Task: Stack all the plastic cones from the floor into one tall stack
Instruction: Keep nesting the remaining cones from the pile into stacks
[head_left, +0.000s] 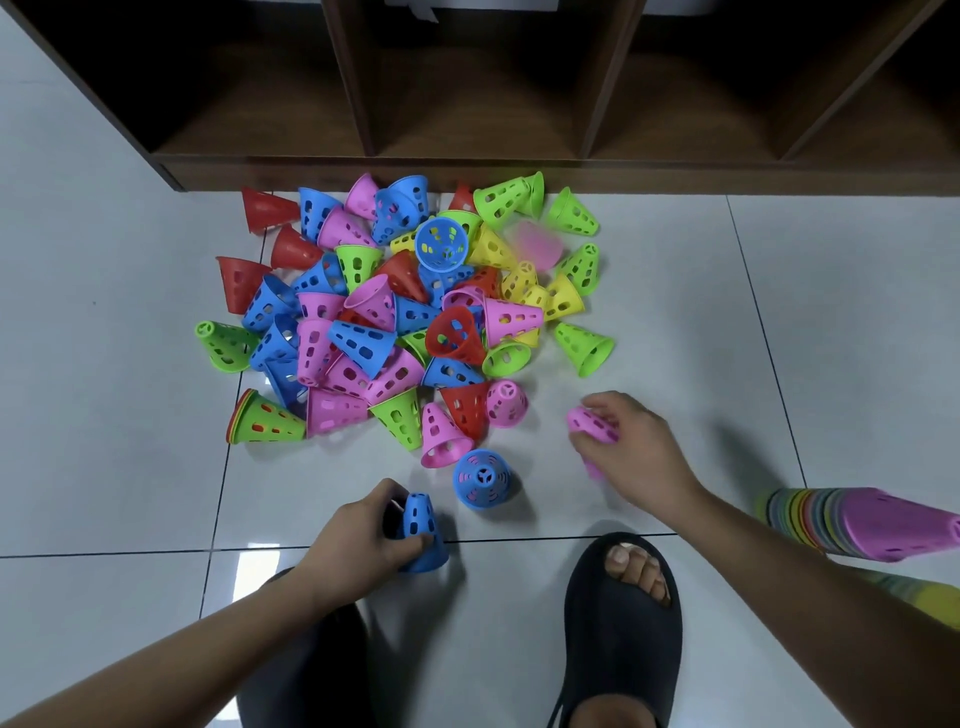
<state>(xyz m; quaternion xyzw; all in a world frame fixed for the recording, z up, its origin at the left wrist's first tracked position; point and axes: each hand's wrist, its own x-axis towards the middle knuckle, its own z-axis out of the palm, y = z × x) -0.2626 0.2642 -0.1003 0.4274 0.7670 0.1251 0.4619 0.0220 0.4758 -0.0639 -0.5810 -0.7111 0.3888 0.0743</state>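
Cones (405, 322) in red, blue, pink, green and yellow lie in a loose heap on the pale tiled floor (104, 415), just in front of a dark wooden shelf unit (519, 171). Most lie on their sides, and some are nested a few deep.

In the head view the left hand (363, 535) has fingers and thumb curled round a blue cone (420, 525), which stands wide end down on the tile near the person's feet. The right hand (639, 452) grips a pink cone (592, 425), narrow end pointing left, near the heap's right edge; whether it touches the floor cannot be told. A second blue cone (482, 478) stands upright between the two hands. At the right edge a long multicoloured stack (857, 522) shows on its side, pink at its outer end. A black slipper (621, 623) rests on the floor below the right hand.
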